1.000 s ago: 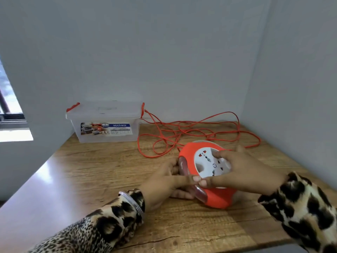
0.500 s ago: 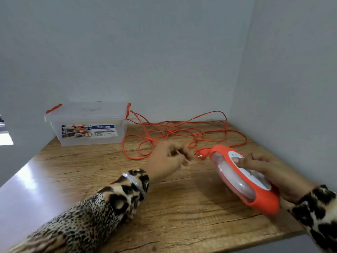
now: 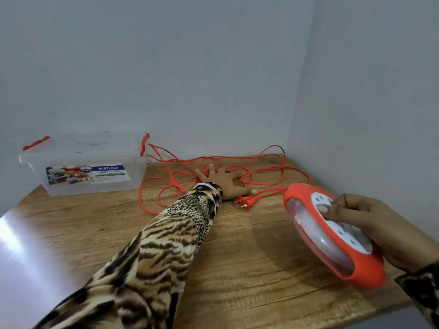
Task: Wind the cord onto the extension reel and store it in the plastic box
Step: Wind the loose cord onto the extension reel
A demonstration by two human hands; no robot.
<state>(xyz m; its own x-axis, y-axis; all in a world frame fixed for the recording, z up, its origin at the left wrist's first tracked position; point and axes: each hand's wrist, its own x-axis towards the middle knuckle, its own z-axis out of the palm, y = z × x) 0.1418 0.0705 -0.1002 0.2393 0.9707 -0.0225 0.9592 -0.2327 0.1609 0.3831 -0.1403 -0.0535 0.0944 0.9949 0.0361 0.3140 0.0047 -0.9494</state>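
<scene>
Head view: the orange extension reel, with its white socket face and clear side window, sits tilted at the near right of the wooden table, gripped by the right hand. The orange cord lies in loose loops at the far side. The left hand rests spread open among them. The lidded plastic box stands far left.
</scene>
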